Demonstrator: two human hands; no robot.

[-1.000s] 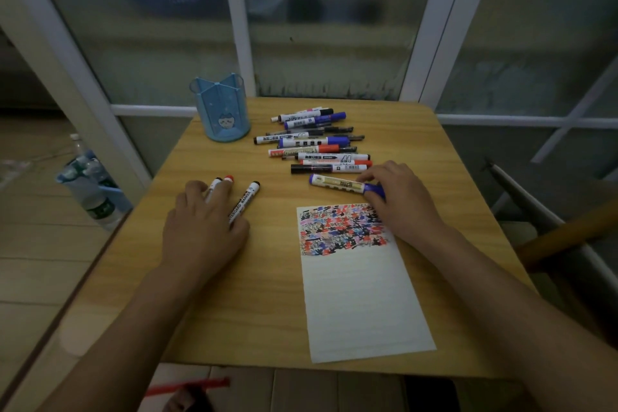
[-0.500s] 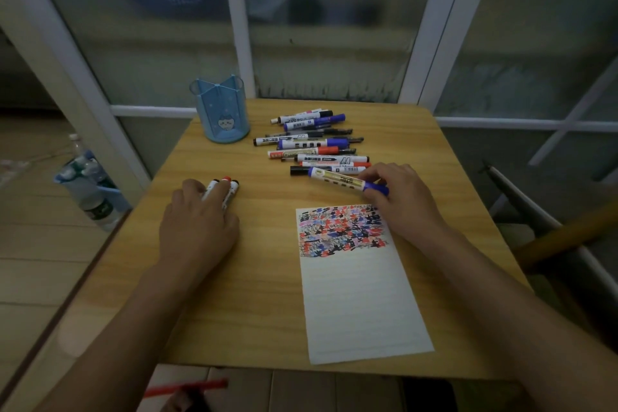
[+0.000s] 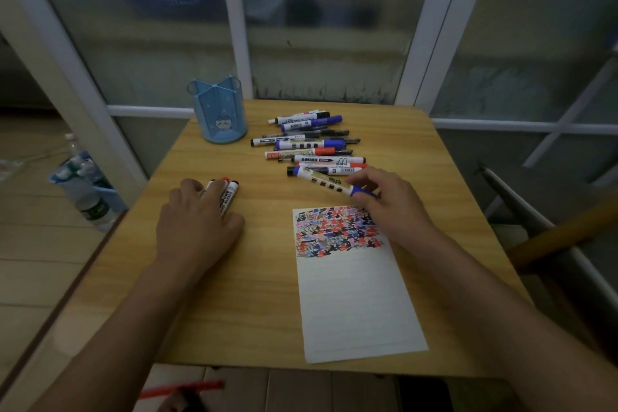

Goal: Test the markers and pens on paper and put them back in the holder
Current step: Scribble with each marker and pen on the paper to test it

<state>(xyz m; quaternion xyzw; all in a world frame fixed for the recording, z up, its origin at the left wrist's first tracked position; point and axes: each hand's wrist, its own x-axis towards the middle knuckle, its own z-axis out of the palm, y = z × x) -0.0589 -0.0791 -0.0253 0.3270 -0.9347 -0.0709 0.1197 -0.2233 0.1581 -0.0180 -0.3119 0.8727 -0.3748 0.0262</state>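
Right hand (image 3: pixel 391 201): clamped on the blue-capped marker (image 3: pixel 329 181) by its cap end, barrel angled up and left, clear of the bench (image 3: pixel 261 294).
Left hand (image 3: pixel 197 224): laid over three capped markers (image 3: pixel 224 192) at left of bench, fingers curled about them; firmness of hold cannot be told.
Hands: well apart, one to each side of the paper.
Paper (image 3: pixel 354 291): flat on bench near front edge, upper part densely scribbled in red, blue and black, lower part blank.
Loose markers and pens (image 3: pixel 311 147): row lying between holder and right hand, nearest ones just beside the held marker.
Holder (image 3: pixel 217 110): blue, upright at far left corner of bench, no pens seen standing in it.
Stage, as judged: testing under way, return to holder not yet begun.
Risk, cap grip: pull on cap end likely to part cap from barrel unplanned; barrel liable to drop onto the row or roll.
Risk, row: free end of held marker passes close over nearest markers; a sweep could scatter them toward the bench edge.
Risk, left cluster: round barrels under a loose hand may roll off the left edge if released.
Risk, paper: unweighted sheet near front edge apt to slide under a stroke; ink then onto bench.
Risk, holder: light and set at the corner; a careless insertion could tip it off.
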